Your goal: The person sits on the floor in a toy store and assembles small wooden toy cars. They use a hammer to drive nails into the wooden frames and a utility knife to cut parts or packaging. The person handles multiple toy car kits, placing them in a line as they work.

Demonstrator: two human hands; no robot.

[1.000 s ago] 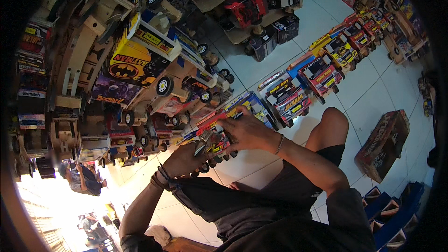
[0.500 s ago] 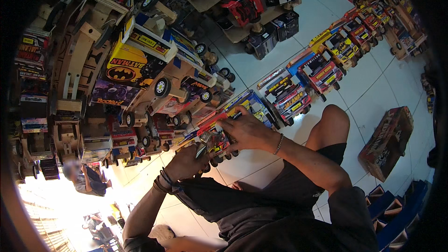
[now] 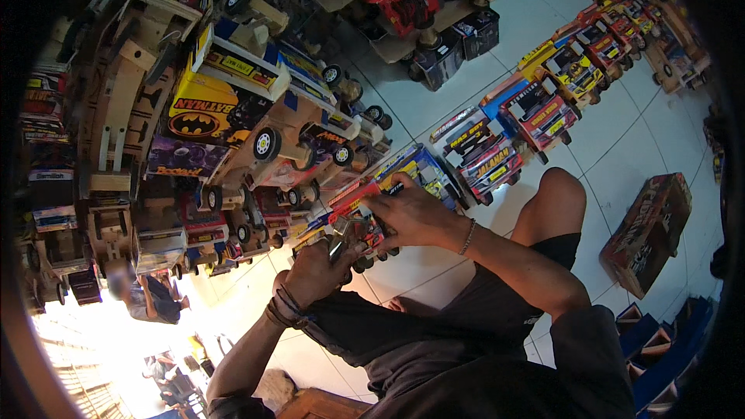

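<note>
Several wooden toy trucks stand in a slanting row on the tiled floor. My right hand (image 3: 419,213) grips the upper side of a red and yellow toy truck (image 3: 353,198) at the near end of this row, thumb and fingers over its edge. My left hand (image 3: 314,270) is closed around a silvery metal hand tool (image 3: 337,248) held against the truck's near side; its exact kind is hard to make out. A blue and yellow toy truck (image 3: 427,174) stands just beyond my right hand, and a truck with a red and white front (image 3: 493,167) follows it.
Stacked toy trucks (image 3: 225,101) with black wheels crowd the left. Dark boxy trucks (image 3: 442,50) lie at the top. A worn red-brown box (image 3: 648,234) sits on the right, above blue wooden pieces (image 3: 671,357). Another person (image 3: 151,299) sits at the far left.
My left hand and the metal tool have shifted slightly against the truck. My right hand keeps its hold. A brown wooden surface now shows at the lower edge.
</note>
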